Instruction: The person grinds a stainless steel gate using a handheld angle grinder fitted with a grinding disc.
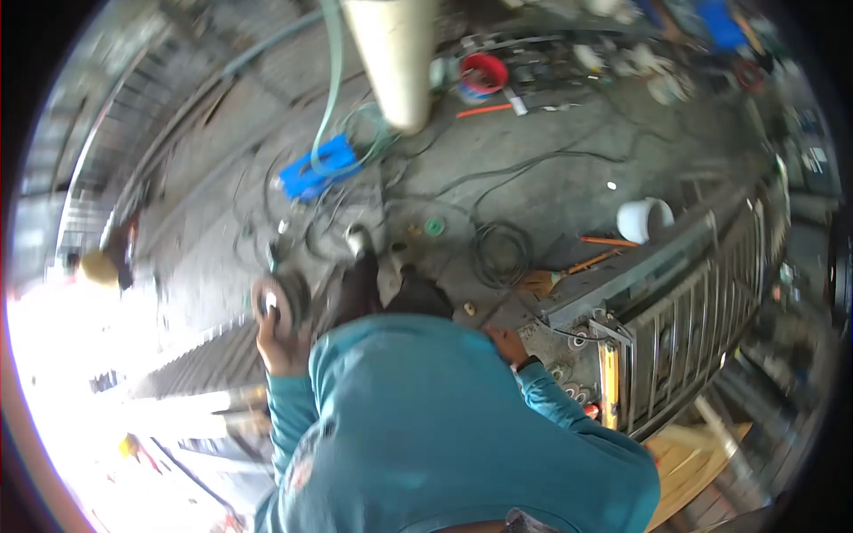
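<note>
My left hand [277, 346], out at the left side, grips a round brown grinding disc [269, 300] with a hole in its middle. A finger shows at the hole, and a darker round edge lies behind the disc. My right hand [506, 345] rests low at the near corner of a metal bench [539, 341], with fingers partly apart and nothing visible in them. Several small round discs [577, 339] lie on that bench beside the wrist. Teal sleeves cover both arms.
A barred metal frame [680, 333] runs along the right. Black cable [502, 253] coils on the floor ahead, near a blue object [318, 167] and a white bucket [644, 219]. A red bucket [484, 73] stands farther off. A pale post [395, 67] hangs into view at the top.
</note>
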Available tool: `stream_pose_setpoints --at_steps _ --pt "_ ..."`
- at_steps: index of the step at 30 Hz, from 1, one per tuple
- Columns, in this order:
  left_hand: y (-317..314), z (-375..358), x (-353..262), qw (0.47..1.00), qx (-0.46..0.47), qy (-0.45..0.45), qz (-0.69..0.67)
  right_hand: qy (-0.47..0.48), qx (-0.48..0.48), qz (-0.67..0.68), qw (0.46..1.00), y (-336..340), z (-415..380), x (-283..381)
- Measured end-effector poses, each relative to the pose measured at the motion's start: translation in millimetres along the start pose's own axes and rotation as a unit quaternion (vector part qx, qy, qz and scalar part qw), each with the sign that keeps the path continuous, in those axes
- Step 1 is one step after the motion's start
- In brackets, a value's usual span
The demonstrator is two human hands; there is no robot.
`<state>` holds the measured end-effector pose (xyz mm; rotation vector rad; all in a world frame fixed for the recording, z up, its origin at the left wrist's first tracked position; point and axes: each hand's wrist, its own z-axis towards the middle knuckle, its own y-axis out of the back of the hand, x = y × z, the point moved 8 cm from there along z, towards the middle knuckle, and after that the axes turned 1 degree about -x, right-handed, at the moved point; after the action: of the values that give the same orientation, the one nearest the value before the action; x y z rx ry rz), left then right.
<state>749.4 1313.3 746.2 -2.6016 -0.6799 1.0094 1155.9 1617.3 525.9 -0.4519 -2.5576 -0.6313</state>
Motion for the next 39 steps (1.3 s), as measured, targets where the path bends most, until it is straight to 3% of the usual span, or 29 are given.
stream_pose_setpoints --at_steps 1,2,3,5,7,8,9,10,12,17,19,20,22,23,24,26,28,30,32,35,36,39 --pt "14 5 -7 1.000 -0.018 -0.013 -0.003 -0.002 0.037 -0.021 0.999 -6 -2 -4" --pt "10 11 -15 0.995 0.093 -0.003 -0.032 0.017 0.031 -0.015 0.999 -3 -1 -4" --pt "25 18 -32 0.996 0.037 -0.077 -0.011 0.039 0.023 -0.007 0.999 -4 1 2" --pt "41 25 -67 0.990 0.086 -0.114 -0.017 0.050 0.075 0.001 0.996 -18 -15 30" --pt "75 28 -106 0.985 -0.004 -0.171 0.026 0.060 0.110 0.017 0.992 -58 -15 24" --pt "95 27 -123 0.979 -0.046 -0.194 0.045 0.228 -0.019 -0.013 0.973 -78 -3 4" --pt "110 23 -135 0.977 -0.055 -0.203 0.039 0.387 -0.149 -0.035 0.909 -83 -7 0" --pt "128 19 -143 0.975 -0.081 -0.207 0.026 0.394 -0.138 -0.037 0.908 -92 -3 12" --pt "158 17 -155 0.971 -0.111 -0.213 0.004 0.375 -0.089 -0.044 0.921 -108 6 38" --pt "196 28 -132 0.976 -0.077 -0.193 -0.057 0.326 0.031 -0.099 0.940 -117 23 105" --pt "203 33 -119 0.973 -0.078 -0.190 -0.108 0.304 0.076 -0.132 0.940 -51 57 135" --pt "201 33 -114 0.969 -0.085 -0.194 -0.126 0.294 0.096 -0.151 0.939 -89 99 196" --pt "196 36 -105 0.967 -0.076 -0.192 -0.151 0.291 0.120 -0.185 0.931 -103 103 258" --pt "197 41 -103 0.967 -0.096 -0.195 -0.136 0.217 0.175 -0.150 0.949 -117 103 292" --pt "192 45 -104 0.963 -0.100 -0.200 -0.152 0.139 0.226 -0.114 0.957 -136 99 328" --pt "160 51 -120 0.973 -0.062 -0.203 -0.089 0.174 0.262 -0.124 0.941 -186 74 418" --pt "123 67 -142 0.978 0.038 -0.181 -0.093 0.226 0.352 -0.108 0.902 -260 29 504" --pt "112 98 -170 0.958 0.071 -0.264 0.082 0.251 0.415 -0.115 0.867 -340 -22 563" --pt "92 117 -198 0.955 0.090 -0.263 0.108 0.196 0.557 -0.026 0.807 -424 -80 595" --pt "90 133 -246 0.933 0.091 -0.270 0.218 0.238 0.603 -0.142 0.748 -524 -121 613" --pt "106 130 -260 0.938 0.071 -0.274 0.199 0.229 0.613 -0.165 0.738 -543 -126 614" --pt "155 122 -295 0.888 0.048 -0.343 0.303 0.166 0.647 -0.222 0.711 -601 -126 617"
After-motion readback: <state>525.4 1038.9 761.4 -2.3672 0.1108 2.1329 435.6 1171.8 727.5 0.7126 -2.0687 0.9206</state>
